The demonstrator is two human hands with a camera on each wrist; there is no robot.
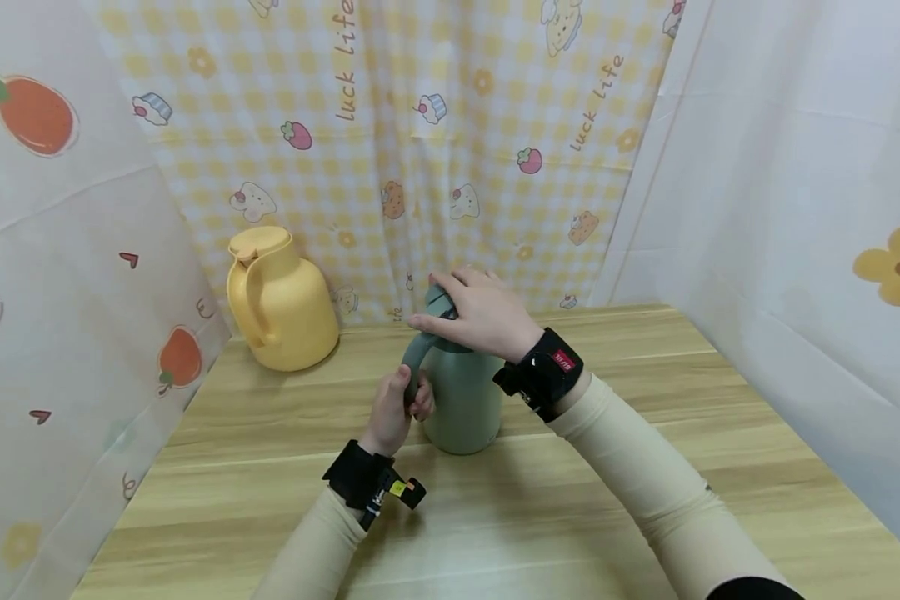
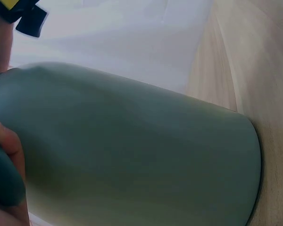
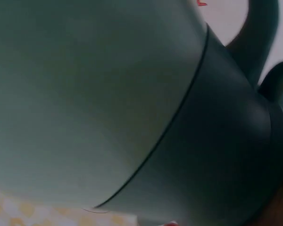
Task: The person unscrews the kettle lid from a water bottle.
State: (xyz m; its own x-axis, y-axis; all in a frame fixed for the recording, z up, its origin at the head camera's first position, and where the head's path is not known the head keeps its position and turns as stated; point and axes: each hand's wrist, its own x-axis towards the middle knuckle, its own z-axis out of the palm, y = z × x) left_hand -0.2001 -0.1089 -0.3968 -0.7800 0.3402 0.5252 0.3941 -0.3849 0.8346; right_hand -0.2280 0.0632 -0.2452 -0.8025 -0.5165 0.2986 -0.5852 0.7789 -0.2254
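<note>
A grey-green thermos jug point(image 1: 461, 404) stands upright on the wooden table, its body filling much of both wrist views. My left hand point(image 1: 388, 412) grips the jug's curved handle point(image 1: 416, 354), with the fingers wrapped round it. On top, my right hand point(image 1: 491, 312) holds the jug's lid point(image 1: 439, 302), thumb on the near side and fingers over the far side. Part of the lid is hidden beneath that hand. In the right wrist view, the darker collar point(image 3: 217, 136) below the lid shows, meeting the paler body at a thin seam.
A yellow thermos jug point(image 1: 300, 312) stands at the back left of the wooden table point(image 1: 615, 500). Behind the table hangs a yellow checked curtain point(image 1: 480, 108). White printed curtains point(image 1: 780, 192) close off both sides.
</note>
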